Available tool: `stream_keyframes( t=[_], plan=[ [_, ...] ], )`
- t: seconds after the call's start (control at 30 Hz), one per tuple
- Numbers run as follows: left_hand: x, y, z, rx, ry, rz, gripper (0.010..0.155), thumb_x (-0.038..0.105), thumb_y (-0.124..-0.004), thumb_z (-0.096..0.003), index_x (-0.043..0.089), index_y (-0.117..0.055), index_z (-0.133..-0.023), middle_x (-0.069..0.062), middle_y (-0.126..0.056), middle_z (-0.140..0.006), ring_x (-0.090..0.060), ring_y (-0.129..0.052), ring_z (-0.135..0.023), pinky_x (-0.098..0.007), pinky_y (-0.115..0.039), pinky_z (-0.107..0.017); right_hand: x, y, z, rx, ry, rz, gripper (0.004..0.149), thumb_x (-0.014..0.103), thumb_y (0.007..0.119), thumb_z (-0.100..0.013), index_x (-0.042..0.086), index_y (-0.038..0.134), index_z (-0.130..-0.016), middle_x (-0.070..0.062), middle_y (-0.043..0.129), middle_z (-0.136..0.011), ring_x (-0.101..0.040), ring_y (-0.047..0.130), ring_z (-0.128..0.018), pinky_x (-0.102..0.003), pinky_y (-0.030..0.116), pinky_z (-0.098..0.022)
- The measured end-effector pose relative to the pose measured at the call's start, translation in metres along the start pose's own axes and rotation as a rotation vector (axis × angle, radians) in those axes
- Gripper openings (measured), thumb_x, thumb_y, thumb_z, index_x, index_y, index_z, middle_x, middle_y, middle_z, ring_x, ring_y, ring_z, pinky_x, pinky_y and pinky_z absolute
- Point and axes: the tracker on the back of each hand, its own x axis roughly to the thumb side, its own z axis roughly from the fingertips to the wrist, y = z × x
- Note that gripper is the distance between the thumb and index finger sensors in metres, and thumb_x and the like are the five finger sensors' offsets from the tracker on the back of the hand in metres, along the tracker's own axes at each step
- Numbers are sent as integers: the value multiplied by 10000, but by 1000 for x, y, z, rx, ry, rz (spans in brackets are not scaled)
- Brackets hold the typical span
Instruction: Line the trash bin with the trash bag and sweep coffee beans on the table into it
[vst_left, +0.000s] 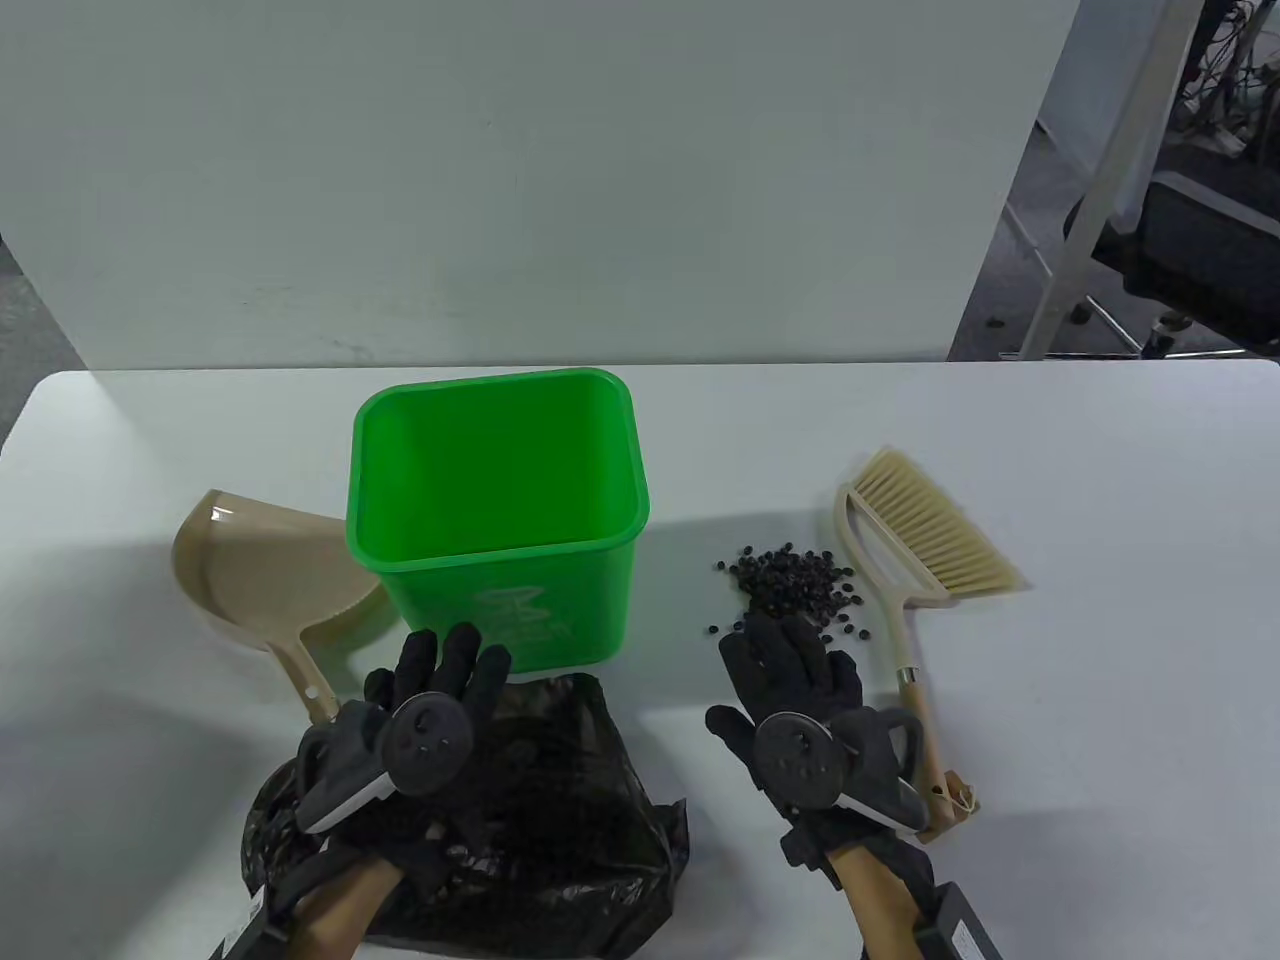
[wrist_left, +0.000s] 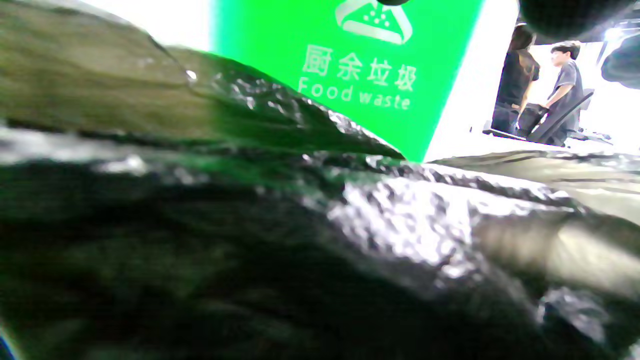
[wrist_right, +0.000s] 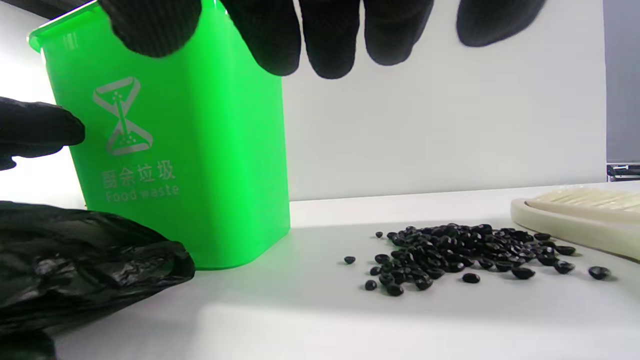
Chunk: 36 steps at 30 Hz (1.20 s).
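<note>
The green trash bin (wrist_left: 350, 65) carries the only writing here. In the upper middle of the left wrist view, its side shows white Chinese characters, 厨余垃圾, with "Food waste" printed beneath, under a white triangular emblem cut off at the top edge. In the right wrist view, left of centre, the same wording sits fainter below an hourglass-like symbol.
</note>
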Motion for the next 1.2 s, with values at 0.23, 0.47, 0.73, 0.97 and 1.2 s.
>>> stream_keyframes(
  t=[0.23,0.47,0.73,0.97,1.2],
  plan=[
    [3,0,1,3,-8,4,840,719,-579,-499,308,-253,-1156,-56,-153,-1253,-455,-171,-1118,-737,-327,-726,-2,2,-1,17,8,-33,671,508,540,-599,121,461,-1143,-235,444,-1214,-541,444,-1057,-756,450,-664],
    [3,0,2,7,-11,19,842,715,-580,-501,297,-255,-1156,-69,-162,-1254,-465,-186,-1118,-740,-333,-724,-4,2,0,18,23,-44,672,507,540,-599,116,467,-1141,-244,447,-1210,-544,445,-1054,-756,454,-662],
    [15,12,16,111,-64,45,832,695,-582,-514,266,-271,-1154,-151,-212,-1247,-516,-281,-1115,-751,-386,-718,-2,-2,1,16,14,-29,666,507,540,-601,115,481,-1137,-250,446,-1209,-544,442,-1054,-755,458,-660],
    [53,-7,19,24,-148,-3,856,712,-587,-506,215,-328,-1153,-182,-437,-1214,-497,-602,-1041,-660,-621,-683,-6,0,1,54,49,-50,663,505,539,-601,116,487,-1135,-254,450,-1207,-546,444,-1054,-756,458,-659],
    [69,-82,-31,-563,-3,-33,1051,806,-609,-465,163,-118,-1136,-256,-133,-1215,-615,-331,-1086,-780,-520,-681,-16,5,1,110,88,-93,666,505,539,-602,111,487,-1136,-261,451,-1206,-552,443,-1051,-760,457,-656]
  ],
)
